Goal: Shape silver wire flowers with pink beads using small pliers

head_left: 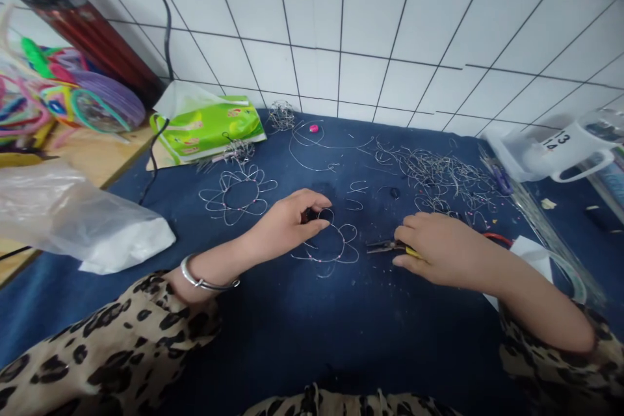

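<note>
A thin wire flower shape [332, 246] with small pink beads lies on the dark blue cloth [302, 331] in front of me. My left hand [287, 224] pinches the upper left loop of this wire flower between thumb and fingers. My right hand [439, 248] is closed round small pliers [387, 247] with yellow and red handles. The jaws of the pliers point left, just right of the flower. A second, finished wire flower [238, 195] lies further left on the cloth.
A heap of cut wire pieces [439, 175] covers the cloth at the back right. A green tissue pack [207, 127], coloured pipe cleaners [53, 94] and a clear plastic bag [73, 214] sit at left. A white plastic jug [570, 149] stands at right. A tiled wall rises behind.
</note>
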Tool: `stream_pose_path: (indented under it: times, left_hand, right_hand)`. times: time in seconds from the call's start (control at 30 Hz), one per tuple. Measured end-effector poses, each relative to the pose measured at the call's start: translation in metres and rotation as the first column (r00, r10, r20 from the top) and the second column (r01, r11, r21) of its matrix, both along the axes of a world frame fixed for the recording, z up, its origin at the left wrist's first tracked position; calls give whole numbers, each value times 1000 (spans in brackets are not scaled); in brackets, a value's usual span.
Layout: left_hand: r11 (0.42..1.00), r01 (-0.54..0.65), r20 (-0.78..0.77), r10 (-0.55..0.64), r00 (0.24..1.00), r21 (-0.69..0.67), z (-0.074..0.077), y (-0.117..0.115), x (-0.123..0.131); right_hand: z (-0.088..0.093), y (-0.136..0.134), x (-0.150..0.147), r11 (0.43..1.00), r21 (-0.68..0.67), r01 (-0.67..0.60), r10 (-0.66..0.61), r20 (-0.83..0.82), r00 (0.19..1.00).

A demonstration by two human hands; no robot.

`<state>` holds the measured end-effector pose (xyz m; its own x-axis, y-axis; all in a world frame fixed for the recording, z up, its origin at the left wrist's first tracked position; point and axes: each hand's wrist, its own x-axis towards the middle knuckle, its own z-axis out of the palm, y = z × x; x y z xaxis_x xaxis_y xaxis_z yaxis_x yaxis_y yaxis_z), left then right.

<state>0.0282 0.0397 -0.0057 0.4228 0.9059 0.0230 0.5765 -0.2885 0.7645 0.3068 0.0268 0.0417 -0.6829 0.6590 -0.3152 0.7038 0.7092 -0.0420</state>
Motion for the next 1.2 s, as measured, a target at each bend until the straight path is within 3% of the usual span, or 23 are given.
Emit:
stream_pose_path:
  times: [0.23, 0.4, 0.5, 0.6, 0.77, 0.9, 1.07, 1.2]
  left_hand:
    - [989, 41, -188, -13, 982, 142, 2, 5, -6]
    - [979, 90, -300, -32, 954, 183, 15, 8, -19]
    - [979, 157, -312, -108, 944, 134, 22, 7, -23]
    - [990, 134, -277, -119, 954, 37, 25, 3, -22]
    - [985, 111, -251, -142, 958, -134, 26, 1, -26]
    - [978, 77, -205, -116, 972, -192, 21, -1, -31]
    - [931, 132, -65, -164, 984, -340, 8, -5, -28]
    - [947, 79, 26, -75, 997, -311, 2, -4, -26]
  right_hand:
    - [-5, -7, -1, 998, 66, -6, 9, -42, 999]
    - [-6, -6, -7, 994, 106, -25, 37, -113, 993]
    - [-9, -7, -20, 990, 137, 19, 12, -223, 975]
    - [-17, -10, -33, 990, 131, -56, 95, -315, 944]
    - [-35, -13, -39, 990, 60, -128, 141, -302, 943]
    - [-39, -11, -37, 989, 66, -136, 149, -295, 944]
    - [-38, -12, -38, 986, 85, -145, 164, -296, 941]
    - [-38, -12, -38, 984, 94, -151, 173, -309, 935]
